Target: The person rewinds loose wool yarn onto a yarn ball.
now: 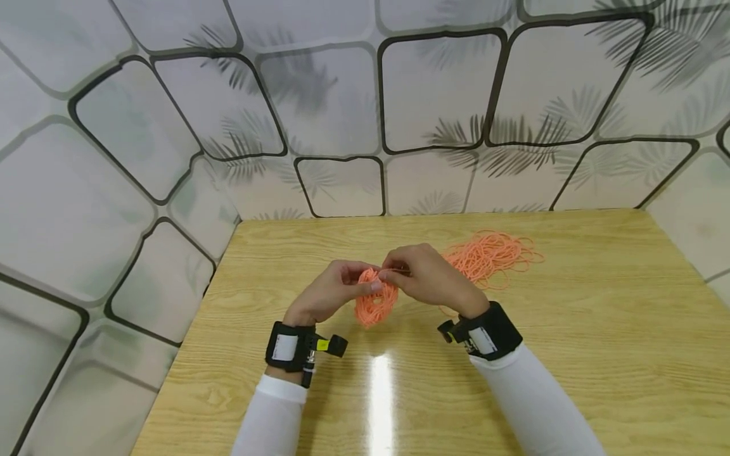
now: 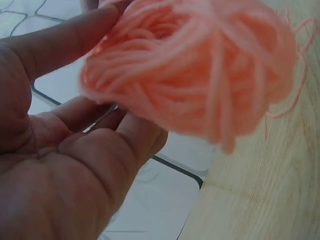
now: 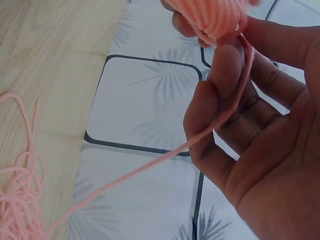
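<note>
A small ball of coral-orange yarn [image 1: 376,305] is held up over the table in front of the person. The left hand [image 1: 331,290] grips it, thumb on the near side and fingers behind; the left wrist view shows the wound strands of the ball [image 2: 195,75] close up. At the ball's upper right, the right hand [image 1: 428,278] pinches a yarn strand between thumb and fingers. In the right wrist view this strand [image 3: 150,164] runs across the curled fingers and down to the loose yarn.
A loose tangled heap of the same yarn [image 1: 493,256] lies on the wooden table [image 1: 599,329] behind the right hand. A patterned wall covering [image 1: 439,95] rises along the table's back and left sides. Both wrists wear black camera straps [image 1: 292,347].
</note>
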`<state>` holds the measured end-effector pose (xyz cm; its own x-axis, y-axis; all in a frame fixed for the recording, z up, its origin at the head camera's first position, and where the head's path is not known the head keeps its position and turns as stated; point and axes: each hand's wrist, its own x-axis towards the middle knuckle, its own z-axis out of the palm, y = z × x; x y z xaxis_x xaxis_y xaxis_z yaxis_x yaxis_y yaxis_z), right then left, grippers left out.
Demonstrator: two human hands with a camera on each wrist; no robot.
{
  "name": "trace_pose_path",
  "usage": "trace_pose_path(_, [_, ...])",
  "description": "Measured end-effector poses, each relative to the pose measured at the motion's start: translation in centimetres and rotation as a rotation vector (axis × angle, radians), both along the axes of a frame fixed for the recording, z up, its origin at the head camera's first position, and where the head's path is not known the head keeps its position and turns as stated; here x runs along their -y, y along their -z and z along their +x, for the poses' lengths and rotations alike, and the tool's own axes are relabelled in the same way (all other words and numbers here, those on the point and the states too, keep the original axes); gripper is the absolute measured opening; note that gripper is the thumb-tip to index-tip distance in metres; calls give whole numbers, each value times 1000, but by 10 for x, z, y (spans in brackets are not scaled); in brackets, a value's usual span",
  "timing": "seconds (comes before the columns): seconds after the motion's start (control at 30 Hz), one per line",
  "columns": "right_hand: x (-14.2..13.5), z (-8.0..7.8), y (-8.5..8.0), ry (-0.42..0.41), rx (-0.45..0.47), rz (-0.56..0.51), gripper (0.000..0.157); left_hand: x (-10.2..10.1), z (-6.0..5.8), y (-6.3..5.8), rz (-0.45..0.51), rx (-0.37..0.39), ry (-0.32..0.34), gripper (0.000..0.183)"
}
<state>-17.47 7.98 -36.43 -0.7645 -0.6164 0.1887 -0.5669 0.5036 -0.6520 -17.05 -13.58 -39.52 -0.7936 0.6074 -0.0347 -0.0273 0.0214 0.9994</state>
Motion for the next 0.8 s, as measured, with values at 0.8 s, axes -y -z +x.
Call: trace_pose_path(0.8, [-2,-15,52,26,248,-233,25,-13,-2,-12,335,142,-465,45])
